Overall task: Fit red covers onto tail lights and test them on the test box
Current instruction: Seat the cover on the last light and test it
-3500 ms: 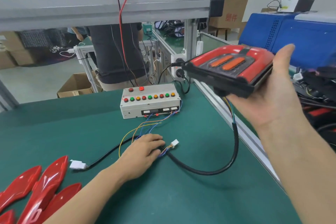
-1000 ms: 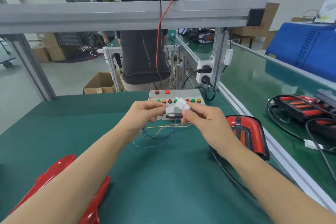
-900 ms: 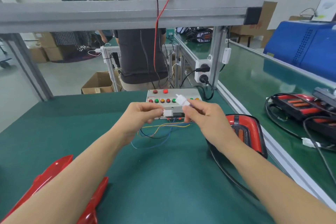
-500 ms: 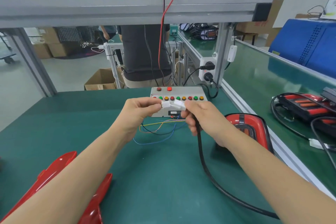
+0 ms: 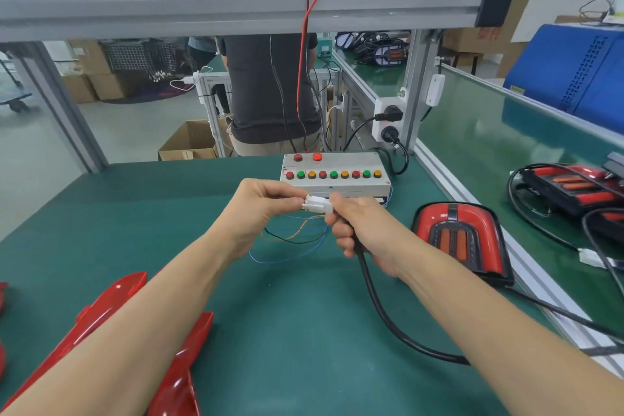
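Above green bench, left hand (image 5: 261, 209) and right hand (image 5: 363, 230) pinching white connectors (image 5: 317, 204) together, right gripping black cable (image 5: 378, 307) too; tail light (image 5: 461, 236) lying beside, test box (image 5: 334, 174) sitting behind.

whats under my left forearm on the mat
Red covers lie on the green mat under the left forearm; one shows on each side of it. Their middle parts are hidden by the arm, so their full shape and count cannot be told.
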Demonstrator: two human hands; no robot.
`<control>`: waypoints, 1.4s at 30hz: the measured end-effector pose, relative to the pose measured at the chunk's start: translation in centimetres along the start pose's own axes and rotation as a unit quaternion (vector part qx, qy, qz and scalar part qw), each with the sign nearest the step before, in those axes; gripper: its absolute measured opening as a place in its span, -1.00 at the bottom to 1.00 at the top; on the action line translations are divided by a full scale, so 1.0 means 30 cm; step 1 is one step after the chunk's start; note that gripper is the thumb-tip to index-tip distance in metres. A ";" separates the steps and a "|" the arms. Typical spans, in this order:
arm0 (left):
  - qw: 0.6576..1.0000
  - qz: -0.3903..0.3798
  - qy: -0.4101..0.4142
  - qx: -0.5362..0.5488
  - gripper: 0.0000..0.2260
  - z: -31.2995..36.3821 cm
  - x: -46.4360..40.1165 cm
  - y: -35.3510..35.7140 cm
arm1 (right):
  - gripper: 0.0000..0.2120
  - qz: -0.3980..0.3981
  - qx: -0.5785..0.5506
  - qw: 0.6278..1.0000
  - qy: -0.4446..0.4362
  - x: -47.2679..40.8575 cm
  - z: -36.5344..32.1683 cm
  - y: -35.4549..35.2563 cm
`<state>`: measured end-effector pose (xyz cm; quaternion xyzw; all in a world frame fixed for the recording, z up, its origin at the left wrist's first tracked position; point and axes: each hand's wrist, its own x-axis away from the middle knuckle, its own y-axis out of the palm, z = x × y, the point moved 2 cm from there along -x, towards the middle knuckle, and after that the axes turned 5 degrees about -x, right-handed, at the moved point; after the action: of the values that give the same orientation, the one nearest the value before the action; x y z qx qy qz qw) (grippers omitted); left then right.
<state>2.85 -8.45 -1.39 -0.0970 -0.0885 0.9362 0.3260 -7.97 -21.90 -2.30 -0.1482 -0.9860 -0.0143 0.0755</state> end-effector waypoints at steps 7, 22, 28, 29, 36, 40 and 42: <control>0.985 -0.025 -0.020 -0.170 -0.79 -0.007 0.005 0.002 | -0.64 0.030 -0.057 0.997 0.041 -0.047 0.047 0.052; 0.657 -0.020 0.318 -0.684 -0.44 -0.082 0.066 0.077 | -0.61 0.292 0.568 0.769 -0.034 0.166 -0.058 -0.412; 0.708 -0.057 0.393 -0.584 -0.72 0.009 0.188 0.204 | -0.42 0.291 0.448 0.831 0.152 0.233 0.073 -0.550; 0.715 -0.097 0.415 -0.554 -0.72 0.018 0.231 0.246 | -0.50 0.292 0.408 0.854 0.140 0.226 0.093 -0.541; 0.636 -0.283 0.493 -0.522 -0.59 -0.034 0.368 0.410 | -0.91 0.284 0.032 0.956 0.061 0.214 0.153 -0.542; 0.739 -0.294 0.385 -0.467 -0.74 -0.039 0.340 0.401 | -0.81 0.248 -0.016 0.967 0.059 0.215 0.173 -0.556; 0.774 -0.285 0.332 -0.457 -0.73 -0.049 0.324 0.409 | -0.80 0.220 -0.027 0.974 0.055 0.199 0.187 -0.539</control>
<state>-11.54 -11.67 -6.84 -0.5100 -0.4153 0.5596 0.5041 -19.18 -35.34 -7.01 -0.3622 -0.9229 -0.0316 0.1271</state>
